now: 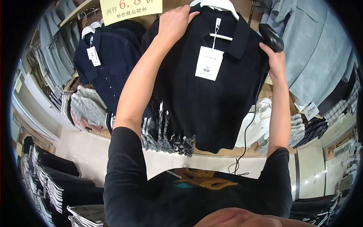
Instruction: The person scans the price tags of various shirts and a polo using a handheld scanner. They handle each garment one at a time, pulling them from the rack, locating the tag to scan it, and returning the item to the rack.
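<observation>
A black collared shirt [215, 102] hangs in front of me on a white hanger [221, 4]. From its neck dangles a white price tag [209, 63] with a barcode. My left hand [175, 23] is closed over the shirt's shoulder beside the collar, its thumb pointing toward the hanger; the fingertips are partly hidden. At the other shoulder, my right hand [276, 60] grips a black handheld barcode scanner [271, 38]. The scanner's head points up and left, and its cable [254, 117] runs down toward the floor. My right thumb is against the edge of the shirt.
A dark navy shirt [102, 60] with tags hangs at left, under a yellow discount sign [130, 11]. Light blue denim garments [315, 49] hang at right. Below are striped clothes [87, 104] and white clothes [249, 125]. Racks of dark garments [72, 185] stand low at left.
</observation>
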Demonstrator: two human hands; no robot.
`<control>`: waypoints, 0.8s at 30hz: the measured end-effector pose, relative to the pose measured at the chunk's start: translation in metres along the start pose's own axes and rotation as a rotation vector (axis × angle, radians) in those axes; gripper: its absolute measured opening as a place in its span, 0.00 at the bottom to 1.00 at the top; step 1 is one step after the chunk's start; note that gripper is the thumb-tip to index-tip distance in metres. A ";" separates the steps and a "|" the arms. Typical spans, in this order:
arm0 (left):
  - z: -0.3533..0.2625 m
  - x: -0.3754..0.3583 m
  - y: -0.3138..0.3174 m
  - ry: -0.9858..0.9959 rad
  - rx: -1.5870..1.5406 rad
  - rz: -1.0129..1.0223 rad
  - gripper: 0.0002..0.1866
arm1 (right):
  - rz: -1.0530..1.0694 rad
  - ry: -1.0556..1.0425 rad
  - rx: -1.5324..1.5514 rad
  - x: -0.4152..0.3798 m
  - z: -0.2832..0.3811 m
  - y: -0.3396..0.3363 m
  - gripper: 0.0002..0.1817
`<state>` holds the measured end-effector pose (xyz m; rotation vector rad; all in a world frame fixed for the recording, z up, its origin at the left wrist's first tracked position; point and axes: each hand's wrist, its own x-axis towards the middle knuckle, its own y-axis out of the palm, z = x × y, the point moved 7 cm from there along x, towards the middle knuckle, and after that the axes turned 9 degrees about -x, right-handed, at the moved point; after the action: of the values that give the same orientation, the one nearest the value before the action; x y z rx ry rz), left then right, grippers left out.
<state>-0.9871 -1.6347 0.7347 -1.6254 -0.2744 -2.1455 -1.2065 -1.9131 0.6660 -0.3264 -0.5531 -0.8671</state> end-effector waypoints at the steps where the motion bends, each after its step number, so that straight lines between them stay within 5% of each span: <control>1: 0.008 0.003 0.010 -0.050 -0.019 0.069 0.25 | -0.005 0.003 -0.005 0.003 0.002 0.004 0.23; 12: 0.056 -0.031 0.031 -0.085 -0.024 0.020 0.24 | 0.025 -0.037 -0.165 0.038 -0.034 0.060 0.20; 17: 0.044 -0.024 0.014 -0.178 -0.119 0.062 0.15 | -0.012 -0.005 -0.188 0.025 -0.052 0.067 0.19; 21: 0.043 -0.032 0.026 -0.168 -0.050 0.075 0.11 | -0.049 -0.120 -0.158 -0.002 -0.005 0.063 0.22; 22: 0.062 -0.046 0.044 -0.048 0.111 0.057 0.16 | -0.084 -0.215 -0.182 -0.009 0.008 0.056 0.19; 24: 0.066 -0.060 0.053 -0.095 0.231 0.035 0.16 | 0.012 0.027 -0.246 -0.027 0.017 0.037 0.16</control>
<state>-0.8927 -1.6420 0.6915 -1.5877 -0.5002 -1.9335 -1.1971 -1.8653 0.6622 -0.5401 -0.4198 -0.9287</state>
